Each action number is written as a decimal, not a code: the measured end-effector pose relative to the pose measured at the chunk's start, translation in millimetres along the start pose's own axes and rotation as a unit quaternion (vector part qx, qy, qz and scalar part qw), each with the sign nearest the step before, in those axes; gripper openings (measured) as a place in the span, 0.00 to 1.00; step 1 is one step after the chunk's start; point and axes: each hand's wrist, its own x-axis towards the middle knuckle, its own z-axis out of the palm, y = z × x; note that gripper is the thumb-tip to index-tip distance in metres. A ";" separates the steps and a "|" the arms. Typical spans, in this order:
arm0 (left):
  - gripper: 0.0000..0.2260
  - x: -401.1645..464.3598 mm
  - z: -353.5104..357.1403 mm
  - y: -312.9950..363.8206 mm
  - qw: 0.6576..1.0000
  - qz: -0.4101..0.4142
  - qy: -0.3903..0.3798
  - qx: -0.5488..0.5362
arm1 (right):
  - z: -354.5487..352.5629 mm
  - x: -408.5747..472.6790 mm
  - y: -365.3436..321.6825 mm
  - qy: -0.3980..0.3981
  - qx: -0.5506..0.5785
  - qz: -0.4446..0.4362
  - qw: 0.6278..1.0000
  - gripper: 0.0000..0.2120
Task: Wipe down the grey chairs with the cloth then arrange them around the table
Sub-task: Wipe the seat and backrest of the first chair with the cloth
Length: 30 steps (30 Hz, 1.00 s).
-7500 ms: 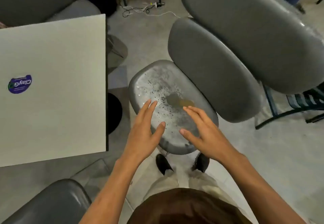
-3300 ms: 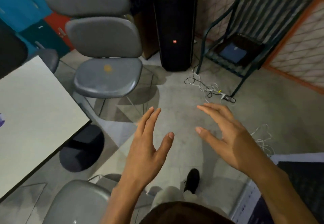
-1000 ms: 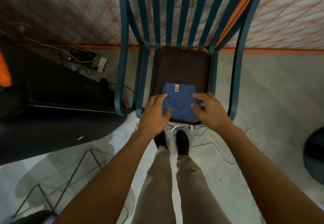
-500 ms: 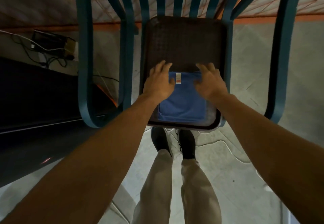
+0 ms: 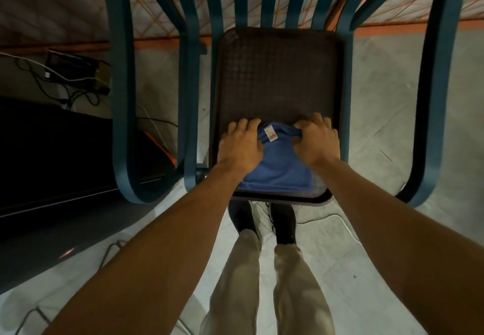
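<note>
Blue cloth (image 5: 277,169) on dark mesh seat (image 5: 277,78) — both hands gripping.

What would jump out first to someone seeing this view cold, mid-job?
The blue cloth, bright at the front of the dark mesh seat, with the left hand and right hand gripping its far edge, which bunches up around a small label. Around the seat rises the teal slatted chair frame. Cables tangle on the floor at left.
</note>
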 end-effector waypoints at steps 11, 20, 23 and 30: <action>0.12 -55.9 -21.0 -8.4 0.995 0.001 0.029 -0.097 | -34.1 -61.0 9.2 0.032 0.133 -0.040 0.990 0.13; 0.12 -132.4 -80.8 13.6 0.979 0.006 0.075 -0.191 | -92.6 -140.4 -8.7 0.082 0.159 -0.102 0.979 0.10; 0.11 -161.9 -109.1 24.8 0.968 0.012 0.107 -0.224 | -124.1 -165.3 -17.2 0.096 0.159 -0.130 0.974 0.09; 0.08 -231.1 -184.3 54.4 0.946 0.015 0.189 -0.262 | -210.3 -225.0 -39.1 0.109 0.188 -0.188 0.958 0.08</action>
